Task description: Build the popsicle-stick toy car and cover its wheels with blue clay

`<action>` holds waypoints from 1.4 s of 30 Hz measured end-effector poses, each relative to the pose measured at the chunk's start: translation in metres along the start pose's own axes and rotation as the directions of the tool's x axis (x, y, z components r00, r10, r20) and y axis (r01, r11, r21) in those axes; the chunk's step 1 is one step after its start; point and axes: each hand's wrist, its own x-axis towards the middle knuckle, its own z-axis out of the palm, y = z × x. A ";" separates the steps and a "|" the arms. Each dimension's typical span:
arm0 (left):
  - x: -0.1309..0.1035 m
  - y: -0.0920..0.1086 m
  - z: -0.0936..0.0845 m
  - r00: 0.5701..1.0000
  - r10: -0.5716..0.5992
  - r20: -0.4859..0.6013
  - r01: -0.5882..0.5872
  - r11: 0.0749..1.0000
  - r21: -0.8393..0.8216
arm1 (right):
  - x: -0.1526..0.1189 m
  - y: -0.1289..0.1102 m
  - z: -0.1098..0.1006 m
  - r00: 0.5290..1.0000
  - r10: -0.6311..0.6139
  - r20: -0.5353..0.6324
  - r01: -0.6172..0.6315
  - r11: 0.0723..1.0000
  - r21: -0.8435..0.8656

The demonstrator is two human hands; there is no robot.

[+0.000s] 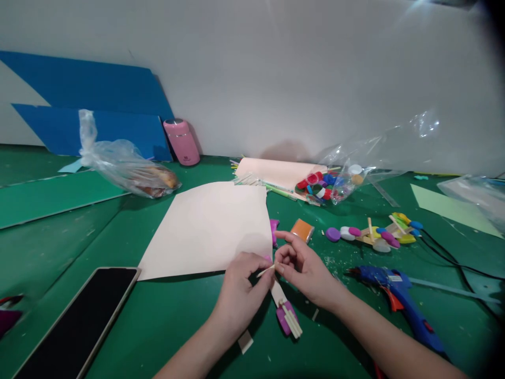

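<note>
At the lower right corner of a large cream paper sheet (213, 226), my left hand (244, 281) pinches a thin pale stick (265, 270). My right hand (302, 266) meets it there, thumb and fingertips closed on the stick's other end. Under my hands lies a pale flat strip (278, 292), partly hidden. Its near end bears a purple clay piece (282, 320) with several short sticks (292, 322) side by side. Another purple piece (273, 230) shows past the sheet's right edge, close to my right index finger.
A blue glue gun (398, 284) lies right of my right forearm, its black cord behind. Clay pieces with sticks (379, 234) sit beyond it. An orange packet (303, 230) is behind my right hand. A phone (82, 321) lies front left; a pink bottle (182, 142) stands at the wall.
</note>
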 end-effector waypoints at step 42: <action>0.002 0.001 0.005 0.995 -0.097 0.012 0.097 0.984 -0.147 | -0.002 0.002 -0.003 1.000 -0.019 -0.016 0.020 0.998 0.055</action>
